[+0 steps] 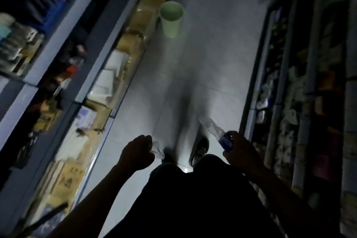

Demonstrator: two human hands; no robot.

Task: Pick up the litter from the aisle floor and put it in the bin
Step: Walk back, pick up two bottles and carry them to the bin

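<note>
Clear crumpled plastic fills both fists, the left hand (pixel 138 152) gripping a scrunched wrapper (pixel 158 149) and the right hand (pixel 239 150) a blue-labelled squashed bottle (pixel 216 131), carried low because the pale green round bin (pixel 171 19) stands well ahead on the aisle floor (pixel 193 75).

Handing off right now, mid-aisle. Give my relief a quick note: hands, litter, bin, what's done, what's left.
Left hand grips a crumpled clear plastic piece.
Right hand grips a clear plastic bottle with a blue label.
Green bin stands upright on the aisle floor ahead, near the left shelving, apart from both hands.
Done: both pieces picked up.
Left: walk to the bin, drop both in. No other litter visible; the frame is dim and blurred.
</note>
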